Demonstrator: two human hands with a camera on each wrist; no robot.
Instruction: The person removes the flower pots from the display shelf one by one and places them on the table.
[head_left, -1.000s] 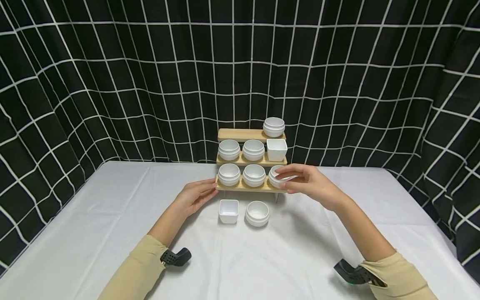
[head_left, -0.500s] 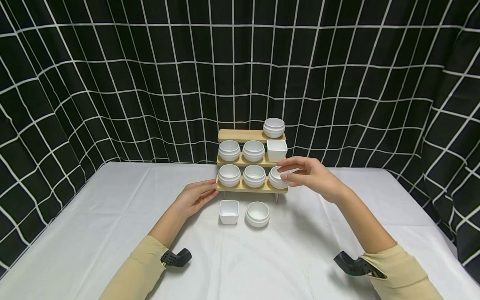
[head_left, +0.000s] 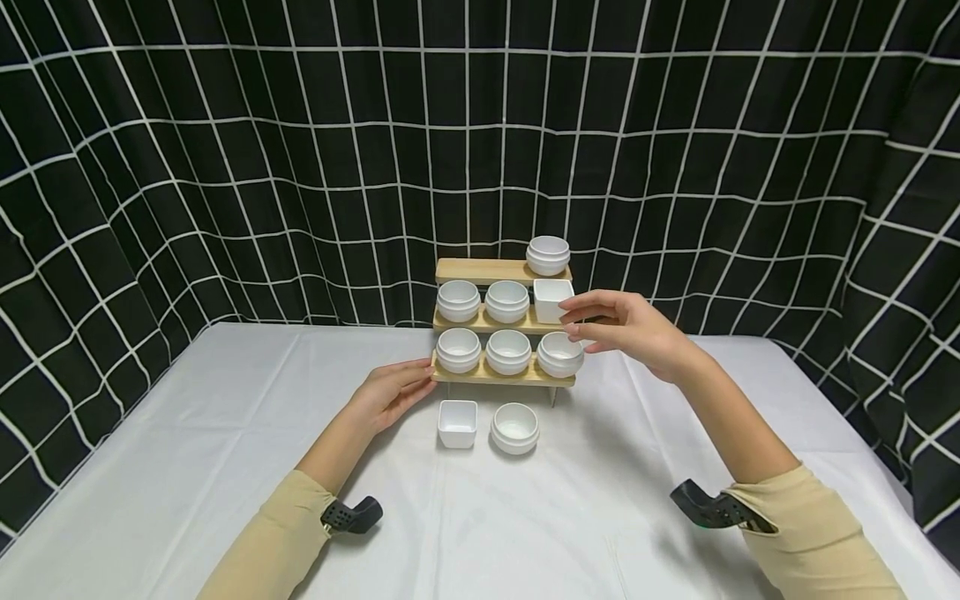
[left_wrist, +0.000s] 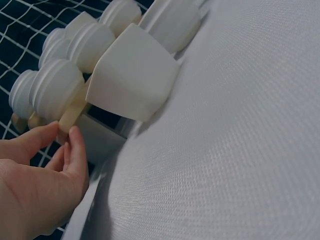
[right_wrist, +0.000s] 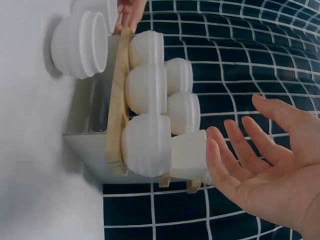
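A three-tiered wooden stand [head_left: 483,270] holds several small white bowls. My left hand [head_left: 390,395] pinches the left end of its lowest board between thumb and fingers, as the left wrist view shows. My right hand [head_left: 636,335], holding nothing, hovers at the stand's right side with fingers loosely bent. Its fingertips are near the square white bowl [head_left: 552,298] on the middle tier, just above the round bowl [head_left: 560,356] at the right of the lowest tier. In the right wrist view a gap shows between thumb and fingers.
On the white tablecloth [head_left: 315,533] in front of the stand are another square bowl [head_left: 457,425] and a round bowl [head_left: 515,429]. One round bowl [head_left: 547,256] sits at the right of the top board. A black gridded curtain [head_left: 345,167] hangs behind.
My right hand has let go of the lowest tier's right round bowl and risen toward the square bowl above. My left hand stays on the stand.
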